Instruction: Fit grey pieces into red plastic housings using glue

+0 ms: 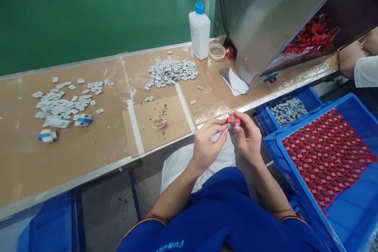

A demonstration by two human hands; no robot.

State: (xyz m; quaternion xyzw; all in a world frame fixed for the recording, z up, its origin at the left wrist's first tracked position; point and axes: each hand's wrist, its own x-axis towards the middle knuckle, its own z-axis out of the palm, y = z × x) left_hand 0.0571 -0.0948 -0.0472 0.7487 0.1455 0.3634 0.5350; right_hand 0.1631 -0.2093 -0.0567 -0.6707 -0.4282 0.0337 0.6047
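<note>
Just past the table's front edge, a small red and grey block [233, 123] is held between both hands. My left hand [207, 141] pinches its left side, fingers bent. From the right, my right hand [248, 137] grips it with thumb and fingers. On the table [97, 145], a cardboard piece [150, 134] with two white tape strips bears a small clear dish [159, 123] with something reddish in it. Behind it lies a heap of small grey pieces [171, 71], and another grey heap [56, 104] spreads at the left.
A white bottle [200, 33] with a blue nozzle stands at the back beside a tape roll [217, 52]. A metal hopper [254, 19] holds red parts. Blue crate [330, 228] at right holds rows of red parts; a small blue bin [310, 100] sits behind. Another person's arm [351, 61] shows far right.
</note>
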